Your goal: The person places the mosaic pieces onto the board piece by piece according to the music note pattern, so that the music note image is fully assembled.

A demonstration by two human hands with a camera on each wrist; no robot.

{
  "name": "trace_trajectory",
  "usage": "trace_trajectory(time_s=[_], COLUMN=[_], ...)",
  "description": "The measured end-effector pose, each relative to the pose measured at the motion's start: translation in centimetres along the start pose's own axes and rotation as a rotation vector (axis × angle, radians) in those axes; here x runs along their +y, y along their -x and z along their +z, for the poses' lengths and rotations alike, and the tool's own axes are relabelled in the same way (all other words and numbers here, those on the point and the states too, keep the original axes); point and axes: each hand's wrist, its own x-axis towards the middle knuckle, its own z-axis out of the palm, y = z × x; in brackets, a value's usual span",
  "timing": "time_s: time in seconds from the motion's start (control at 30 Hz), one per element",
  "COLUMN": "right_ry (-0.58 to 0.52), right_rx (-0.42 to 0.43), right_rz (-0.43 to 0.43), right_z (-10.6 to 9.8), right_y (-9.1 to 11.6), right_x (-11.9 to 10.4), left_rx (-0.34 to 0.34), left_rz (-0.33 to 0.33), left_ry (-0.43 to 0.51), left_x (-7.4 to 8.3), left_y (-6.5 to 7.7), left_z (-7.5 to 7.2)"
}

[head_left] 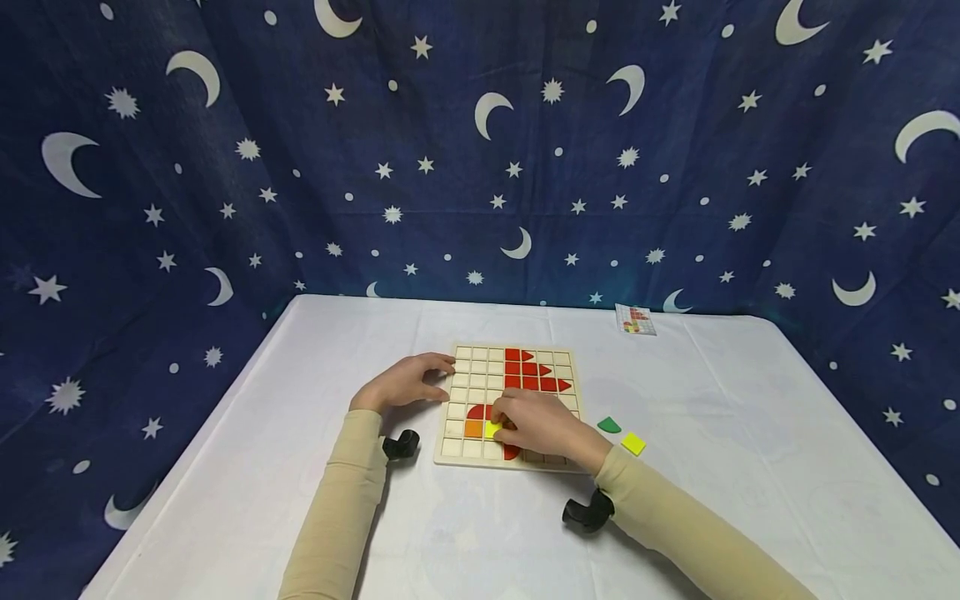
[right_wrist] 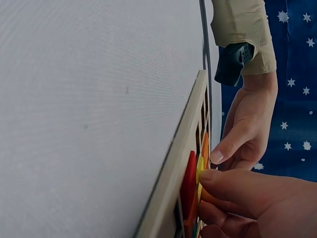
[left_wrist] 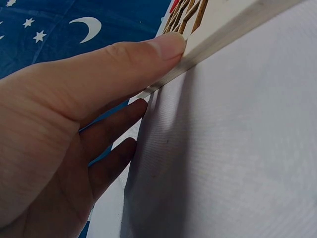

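A square wooden grid board [head_left: 450, 457] lies on the white table. Its cells hold red tiles [head_left: 512, 369] in stepped rows, an orange tile [head_left: 473, 429] and others partly hidden by my right hand. That right hand [head_left: 542, 423] reaches over the lower part of the board, thumb and fingers pinching a yellow square tile [head_left: 491, 430] at a cell beside the orange one. My left hand [head_left: 405, 382] is at the board's left side. In the left wrist view its thumb [left_wrist: 168, 45] rests on the board's rim, while the other fingers extend loosely alongside.
To the right of the board, a green quarter-round tile [head_left: 609, 425] and another yellow square tile [head_left: 633, 443] lie on the tablecloth [head_left: 735, 467]. A small pattern card [head_left: 635, 320] is at the far edge. Behind hangs a dark blue curtain [head_left: 442, 217] with moons and stars.
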Motion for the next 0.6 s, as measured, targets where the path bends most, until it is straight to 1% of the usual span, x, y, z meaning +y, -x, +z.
trace_trajectory(time_s=[0.4, 0.6], right_ry=[-0.019, -0.042], right_rx=[0.009, 0.028], right_rz=[0.025, 0.038], right_z=[0.61, 0.44], right_y=[-0.14, 0.08], right_x=[-0.06, 0.10], left_rx=[0.000, -0.001], left_rz=[0.011, 0.007], left_ry=[-0.013, -0.012], left_x=[-0.06, -0.05], left_y=[0.06, -0.02], left_z=[0.10, 0.02])
